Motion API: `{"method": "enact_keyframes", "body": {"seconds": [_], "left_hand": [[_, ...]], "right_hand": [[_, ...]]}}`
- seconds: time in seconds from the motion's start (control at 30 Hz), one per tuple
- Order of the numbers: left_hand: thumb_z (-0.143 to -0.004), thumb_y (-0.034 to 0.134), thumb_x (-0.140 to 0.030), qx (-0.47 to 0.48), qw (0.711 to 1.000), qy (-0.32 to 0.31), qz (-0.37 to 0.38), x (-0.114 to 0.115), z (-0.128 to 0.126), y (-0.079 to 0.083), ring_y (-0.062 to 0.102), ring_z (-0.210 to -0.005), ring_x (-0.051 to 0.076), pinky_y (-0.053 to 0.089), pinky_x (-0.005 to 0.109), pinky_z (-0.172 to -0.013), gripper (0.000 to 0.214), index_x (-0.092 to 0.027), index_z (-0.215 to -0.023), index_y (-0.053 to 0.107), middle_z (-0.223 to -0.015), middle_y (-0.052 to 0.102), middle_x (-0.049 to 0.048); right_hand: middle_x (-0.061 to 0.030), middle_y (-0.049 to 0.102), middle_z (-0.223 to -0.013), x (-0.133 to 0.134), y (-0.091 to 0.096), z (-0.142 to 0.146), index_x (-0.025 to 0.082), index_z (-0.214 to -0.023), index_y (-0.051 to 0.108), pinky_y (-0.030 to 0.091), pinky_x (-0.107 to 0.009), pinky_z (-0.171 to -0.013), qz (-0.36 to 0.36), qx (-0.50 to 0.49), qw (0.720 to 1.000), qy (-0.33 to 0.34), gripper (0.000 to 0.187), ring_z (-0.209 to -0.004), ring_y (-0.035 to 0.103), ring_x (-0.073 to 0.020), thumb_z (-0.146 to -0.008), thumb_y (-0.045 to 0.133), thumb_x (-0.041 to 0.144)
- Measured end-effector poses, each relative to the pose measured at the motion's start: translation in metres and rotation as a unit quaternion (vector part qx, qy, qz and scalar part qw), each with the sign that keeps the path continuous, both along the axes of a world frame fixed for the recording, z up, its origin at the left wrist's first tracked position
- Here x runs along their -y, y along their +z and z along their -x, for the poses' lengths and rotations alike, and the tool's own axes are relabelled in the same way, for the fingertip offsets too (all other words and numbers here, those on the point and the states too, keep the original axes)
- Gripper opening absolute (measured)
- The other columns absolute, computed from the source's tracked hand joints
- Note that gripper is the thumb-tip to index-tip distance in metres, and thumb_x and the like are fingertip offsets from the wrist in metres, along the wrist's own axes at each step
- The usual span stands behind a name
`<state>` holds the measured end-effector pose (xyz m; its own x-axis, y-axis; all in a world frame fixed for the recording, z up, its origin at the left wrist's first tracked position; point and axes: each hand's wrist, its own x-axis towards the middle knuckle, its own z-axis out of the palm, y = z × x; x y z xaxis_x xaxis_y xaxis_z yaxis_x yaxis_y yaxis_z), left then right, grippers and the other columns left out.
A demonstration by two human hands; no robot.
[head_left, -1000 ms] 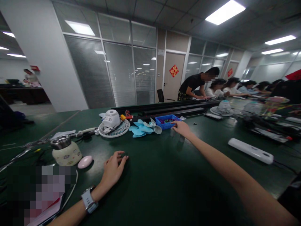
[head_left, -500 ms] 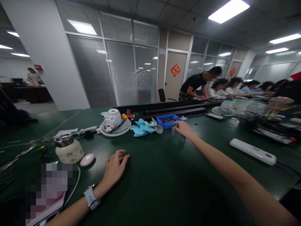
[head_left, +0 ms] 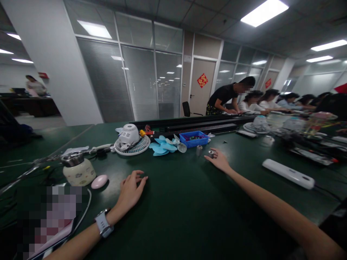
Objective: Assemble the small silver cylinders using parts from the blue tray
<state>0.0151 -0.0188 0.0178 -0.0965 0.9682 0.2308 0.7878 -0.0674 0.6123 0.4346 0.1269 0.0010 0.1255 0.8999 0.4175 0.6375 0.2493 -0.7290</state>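
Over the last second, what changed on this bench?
The right hand drew back from the blue plastic bin toward the person, now pinching a small silvery metal part. A small grey cylinder stands uncovered near the bin. The left hand stays flat on the green table; light-blue fan blades unmoved.

Dark green table (head_left: 176,216). Bright blue parts bin (head_left: 194,139), pale blue fan blades (head_left: 162,147), white fan grille (head_left: 132,142). Cream jar (head_left: 79,173) with a silver lid (head_left: 71,159) and small printed motifs, too blurred to make out. Pale pink oval object (head_left: 99,181). White power strip (head_left: 288,173). Silvery small metal part (head_left: 210,154) at the right hand (head_left: 221,161). Light grey watch (head_left: 103,224).
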Motion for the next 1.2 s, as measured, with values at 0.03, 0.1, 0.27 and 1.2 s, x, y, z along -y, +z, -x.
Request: {"method": "enact_keyframes", "body": {"seconds": [0.03,0.1,0.27,1.2], "left_hand": [[-0.087,0.042,-0.050,-0.004,1.000,-0.002,-0.004,0.000,0.000,0.000,0.058,-0.117,0.030,0.028,0.055,-0.105,0.037,-0.022,-0.110,0.049,-0.104,0.074,0.0092],[-0.088,0.042,-0.050,-0.007,1.000,-0.006,-0.009,0.000,0.001,-0.002,0.060,-0.115,0.029,0.030,0.054,-0.104,0.035,-0.023,-0.109,0.049,-0.106,0.073,0.0087],[-0.089,0.043,-0.049,-0.016,1.000,-0.010,-0.014,-0.003,0.004,-0.007,0.059,-0.115,0.029,0.031,0.053,-0.102,0.033,-0.023,-0.109,0.050,-0.107,0.073,0.0077],[-0.093,0.048,-0.031,-0.083,0.966,-0.194,-0.150,0.015,-0.014,0.015,0.041,-0.131,0.027,0.034,0.055,-0.106,0.034,-0.033,-0.125,0.060,-0.134,0.060,-0.0009]], "right_hand": [[-0.0106,0.071,-0.100,-0.001,-0.001,0.000,0.015,-0.117,0.059,0.056,-0.038,-0.080,0.016,-0.021,1.000,0.006,0.054,-0.088,0.069,-0.0224,-0.071,0.073,0.039],[-0.0098,0.072,-0.096,0.002,0.002,0.005,0.016,-0.104,0.064,0.056,-0.038,-0.081,0.026,-0.039,0.999,0.007,0.039,-0.087,0.070,-0.0221,-0.071,0.073,0.035],[-0.0086,0.072,-0.101,0.037,0.021,0.062,0.016,-0.105,0.067,0.054,-0.039,-0.089,0.021,-0.047,0.990,0.132,0.038,-0.092,0.069,-0.0211,-0.073,0.074,0.036],[-0.0040,0.070,-0.095,0.110,0.023,0.219,0.018,-0.102,0.063,0.050,-0.029,-0.075,0.002,0.043,0.923,0.382,0.025,-0.084,0.065,-0.0179,-0.080,0.066,0.030]]}}
